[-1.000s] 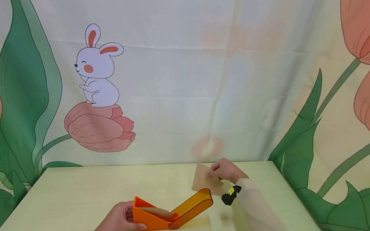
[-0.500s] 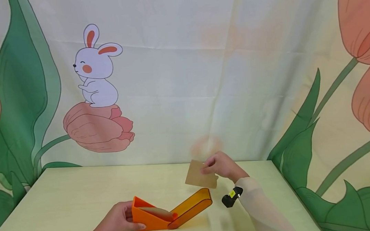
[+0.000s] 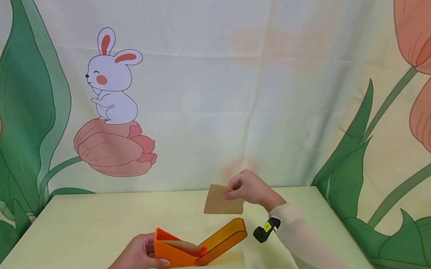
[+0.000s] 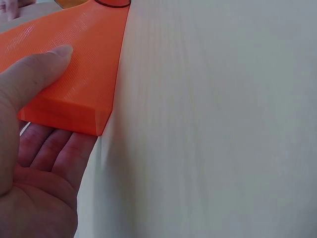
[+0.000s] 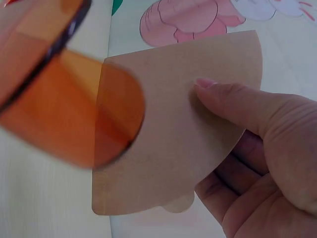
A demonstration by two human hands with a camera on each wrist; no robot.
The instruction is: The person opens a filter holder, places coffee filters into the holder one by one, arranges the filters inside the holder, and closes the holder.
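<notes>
My left hand [image 3: 137,256] grips the left end of an orange filter case [image 3: 175,254], thumb on its near side and fingers behind. The case stands on the table, its see-through amber lid [image 3: 224,242] swung out to the right. Brown paper [image 3: 180,246] lies inside the case, its lower part hidden by the wall. Above and behind the lid, my right hand [image 3: 252,188] pinches a brown paper coffee filter [image 3: 220,202]. In the right wrist view the coffee filter [image 5: 163,124] is fan-shaped with a small rounded tab, and the blurred lid [image 5: 64,109] covers its left part.
The pale wooden table [image 3: 96,220] ends at a hanging cloth [image 3: 199,91] printed with a rabbit and tulips. A black wrist camera [image 3: 266,229] hangs at my right sleeve, just right of the lid.
My right hand has moved left and slightly up with the coffee filter, which shows more squarely now. My left hand and the case have stayed in place.
</notes>
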